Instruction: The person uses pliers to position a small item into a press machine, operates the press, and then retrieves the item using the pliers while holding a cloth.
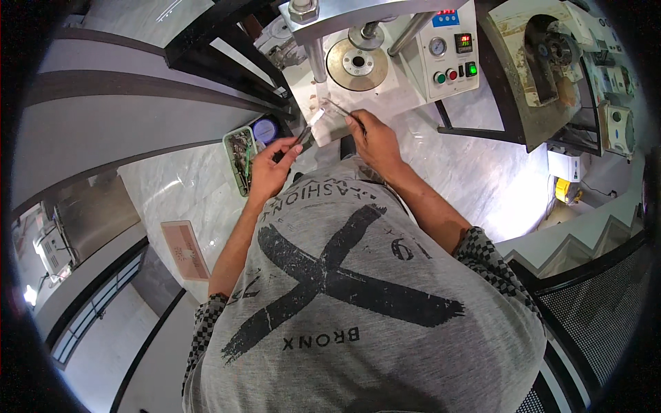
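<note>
My left hand (270, 168) is closed around the dark handle of a flat-bladed metal tool (316, 117), perhaps a spatula or knife. Its bright blade points up and to the right, over the front corner of a white machine table (406, 102). My right hand (375, 141) pinches a slim dark tool (337, 107) that looks like tweezers, its tip angled left. The two tips come close together at the table's edge; anything small between them is too fine to make out. Beyond them lies a round metal plate (357, 64) with a dark centre, under the machine's upper round part (366, 36).
A control box (451, 58) with gauge and buttons stands right of the plate. A metal post (315, 60) rises near my tools. At left are a bin of small metal parts (240, 162) and a blue round lid (265, 130). Another machine (544, 58) stands far right.
</note>
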Tool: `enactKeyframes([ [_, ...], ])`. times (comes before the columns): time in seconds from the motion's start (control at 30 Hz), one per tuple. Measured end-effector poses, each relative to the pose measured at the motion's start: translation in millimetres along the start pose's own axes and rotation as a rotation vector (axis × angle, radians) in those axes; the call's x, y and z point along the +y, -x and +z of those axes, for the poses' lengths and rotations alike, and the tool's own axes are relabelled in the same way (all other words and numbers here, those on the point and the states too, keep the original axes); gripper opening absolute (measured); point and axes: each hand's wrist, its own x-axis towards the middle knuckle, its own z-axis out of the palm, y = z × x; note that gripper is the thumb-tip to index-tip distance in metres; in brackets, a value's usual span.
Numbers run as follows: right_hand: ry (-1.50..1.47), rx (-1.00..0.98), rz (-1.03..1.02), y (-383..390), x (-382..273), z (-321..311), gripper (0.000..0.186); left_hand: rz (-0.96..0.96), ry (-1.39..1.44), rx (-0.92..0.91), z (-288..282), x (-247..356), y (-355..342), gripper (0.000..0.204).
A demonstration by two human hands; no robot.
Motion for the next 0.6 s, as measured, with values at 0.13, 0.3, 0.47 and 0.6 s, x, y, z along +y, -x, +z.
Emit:
enactKeyframes([
  [0.13,-0.069,-0.063,0.083,16.2,3.4,0.6,0.024,-0.044,0.145,-0.124,-2.7,-3.3,3.7,0.029],
  [0.3,-0.053,-0.117,0.184,26.4,-1.4,-0.9,0.024,-0.193,0.416,-0.237,-5.2,-24.7,5.4,0.035],
  [0.47,-0.005,-0.152,0.063,29.0,3.5,3.9,0.025,-0.382,0.506,-0.356,-2.6,-34.9,8.3,0.040],
  [0.6,0.081,-0.218,-0.038,30.8,12.2,10.3,0.025,-0.391,0.589,-0.416,-5.1,-44.4,2.8,0.042],
])
